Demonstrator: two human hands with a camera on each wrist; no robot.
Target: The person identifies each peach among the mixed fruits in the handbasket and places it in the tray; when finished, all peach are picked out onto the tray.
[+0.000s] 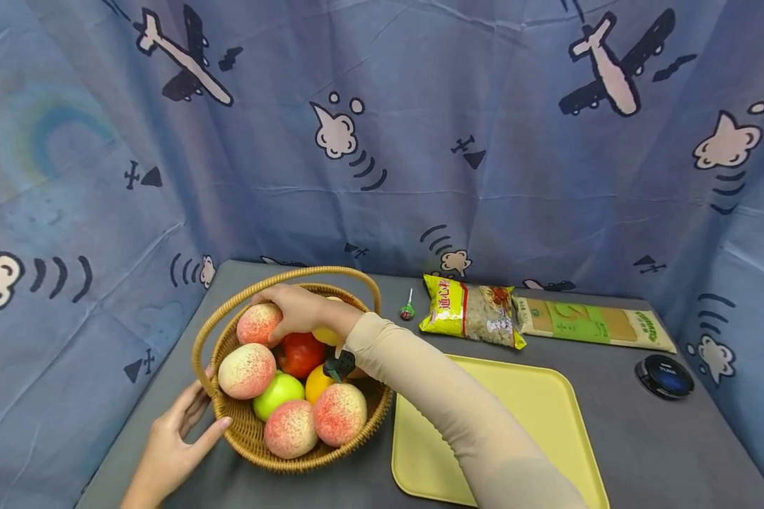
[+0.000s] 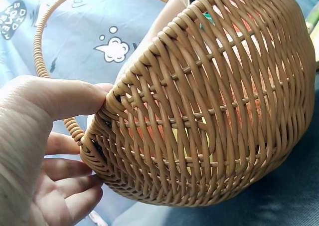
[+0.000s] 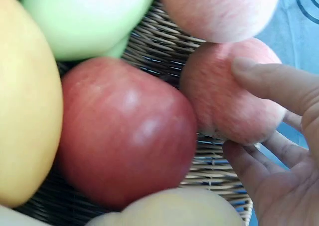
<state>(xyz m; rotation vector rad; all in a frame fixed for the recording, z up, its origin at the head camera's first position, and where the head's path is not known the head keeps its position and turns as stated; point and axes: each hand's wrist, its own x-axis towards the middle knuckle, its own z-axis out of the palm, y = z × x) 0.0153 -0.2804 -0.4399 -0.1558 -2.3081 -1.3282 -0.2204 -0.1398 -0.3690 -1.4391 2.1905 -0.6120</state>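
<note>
A round wicker basket (image 1: 245, 433) with a hoop handle stands at the left of the table, filled with fruit. My left hand (image 1: 177, 433) holds its left rim, thumb on the edge and fingers against the outside of the weave (image 2: 214, 106). Reaching under the handle, my right hand (image 1: 298, 308) grips a pink peach (image 3: 214, 94) at the basket's far left side, its thumb laid over the top. Near this peach lie a red apple (image 3: 127, 133), another peach (image 1: 247, 371) and a green fruit (image 1: 279, 396). Two more peaches (image 1: 340, 415) sit at the front.
A yellow tray (image 1: 535, 413) lies right of the basket, partly covered by my right sleeve (image 1: 446, 403). Behind it are a lollipop (image 1: 407, 311), a yellow food bag (image 1: 474, 311) and a long flat packet (image 1: 595, 325). A round black device (image 1: 665, 376) is at far right.
</note>
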